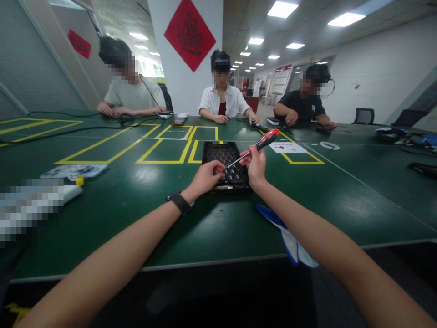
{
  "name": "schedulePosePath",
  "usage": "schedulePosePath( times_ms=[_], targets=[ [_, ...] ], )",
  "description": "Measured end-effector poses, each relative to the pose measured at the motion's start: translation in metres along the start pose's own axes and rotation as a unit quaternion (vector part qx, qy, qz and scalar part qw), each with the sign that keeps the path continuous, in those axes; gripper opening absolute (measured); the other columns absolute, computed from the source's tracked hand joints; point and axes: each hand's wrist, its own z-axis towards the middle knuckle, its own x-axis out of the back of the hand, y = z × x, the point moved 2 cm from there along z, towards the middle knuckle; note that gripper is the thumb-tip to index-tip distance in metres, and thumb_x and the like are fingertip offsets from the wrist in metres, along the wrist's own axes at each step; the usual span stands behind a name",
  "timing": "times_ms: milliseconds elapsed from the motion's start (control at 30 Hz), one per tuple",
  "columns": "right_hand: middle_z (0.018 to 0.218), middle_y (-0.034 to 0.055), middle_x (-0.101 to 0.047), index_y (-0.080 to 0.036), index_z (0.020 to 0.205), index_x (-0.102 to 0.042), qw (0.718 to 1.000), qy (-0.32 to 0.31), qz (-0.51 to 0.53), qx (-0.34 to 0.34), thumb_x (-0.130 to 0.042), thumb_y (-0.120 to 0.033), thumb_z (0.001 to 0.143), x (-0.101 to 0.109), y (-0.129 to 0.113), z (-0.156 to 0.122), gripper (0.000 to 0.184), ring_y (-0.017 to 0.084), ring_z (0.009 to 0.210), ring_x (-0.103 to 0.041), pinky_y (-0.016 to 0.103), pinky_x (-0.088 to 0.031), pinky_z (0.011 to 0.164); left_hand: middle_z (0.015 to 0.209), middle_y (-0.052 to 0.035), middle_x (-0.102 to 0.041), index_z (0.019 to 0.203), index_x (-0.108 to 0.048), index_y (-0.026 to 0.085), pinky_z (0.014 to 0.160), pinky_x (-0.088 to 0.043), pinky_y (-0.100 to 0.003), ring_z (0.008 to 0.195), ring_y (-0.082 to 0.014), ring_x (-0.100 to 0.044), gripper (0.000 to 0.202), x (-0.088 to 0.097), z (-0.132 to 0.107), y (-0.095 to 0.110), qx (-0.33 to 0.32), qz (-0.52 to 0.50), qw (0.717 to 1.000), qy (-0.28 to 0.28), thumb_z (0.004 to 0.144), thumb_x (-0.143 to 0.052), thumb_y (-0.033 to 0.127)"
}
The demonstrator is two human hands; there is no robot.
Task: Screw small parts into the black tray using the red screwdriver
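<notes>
My right hand point(256, 165) is closed round a screwdriver point(268, 139) with a red and black handle. Its thin metal shaft slants down to the left, over a black open case point(205, 152) on the table. At the tip, my left hand point(206, 176) is pinched together, a dark watch band on its wrist. Whatever lies between those fingertips is too small to make out. Many small shiny bits show inside the case, partly hidden by my hands.
A blue and white glove point(290, 241) lies by the front edge of the green table point(153, 241), under my right forearm. White paper point(288, 147) lies beyond the case. A flat printed packet point(73, 171) is at left. Three people sit across the table.
</notes>
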Motion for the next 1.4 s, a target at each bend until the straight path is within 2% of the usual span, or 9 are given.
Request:
schedulePosePath(
  times_ms=[433, 767, 1033, 1400],
  targets=[
    [0.062, -0.0054, -0.058, -0.021, 0.090, -0.041, 0.998, -0.035, -0.020, 0.039, -0.046, -0.045, 0.086, -0.003, -0.006, -0.005, 0.025, 0.005, 0.043, -0.051, 0.016, -0.039, 0.042, 0.077, -0.0019, -0.062, 0.089, -0.061, 0.014, 0.062, -0.045, -0.023, 0.066, -0.0102, -0.055, 0.017, -0.001, 0.000, -0.002, -0.006, -0.023, 1.000, 0.003, 0.072, -0.059, 0.014],
    [0.069, -0.0050, -0.058, -0.022, 0.101, -0.044, 0.978, -0.152, -0.057, 0.130, -0.046, -0.046, 0.086, -0.013, -0.019, -0.021, 0.028, 0.004, 0.045, -0.048, 0.018, -0.041, 0.047, 0.079, -0.0013, -0.061, 0.091, -0.060, 0.016, 0.063, -0.045, -0.023, 0.068, -0.0110, -0.055, 0.019, -0.003, 0.000, -0.008, -0.021, -0.024, 0.999, -0.002, 0.072, -0.059, 0.016],
    [0.064, -0.0061, -0.058, -0.023, 0.099, -0.043, 0.984, -0.141, -0.058, 0.091, -0.044, -0.051, 0.085, -0.014, -0.021, -0.021, 0.032, 0.005, 0.042, -0.047, 0.017, -0.039, 0.043, 0.076, -0.0008, -0.061, 0.091, -0.060, 0.016, 0.065, -0.045, -0.024, 0.068, -0.0110, -0.055, 0.020, -0.003, 0.000, -0.006, -0.023, -0.006, 1.000, -0.010, 0.071, -0.059, 0.015],
    [0.064, -0.0071, -0.060, -0.023, 0.101, -0.044, 0.975, -0.194, -0.070, 0.082, -0.050, -0.050, 0.082, -0.018, -0.021, -0.029, 0.033, 0.004, 0.042, -0.051, 0.015, -0.040, 0.044, 0.076, 0.0002, -0.061, 0.089, -0.059, 0.017, 0.062, -0.044, -0.022, 0.066, -0.0101, -0.055, 0.020, -0.004, -0.002, -0.007, -0.023, -0.011, 1.000, -0.003, 0.069, -0.057, 0.012]
  ],
)
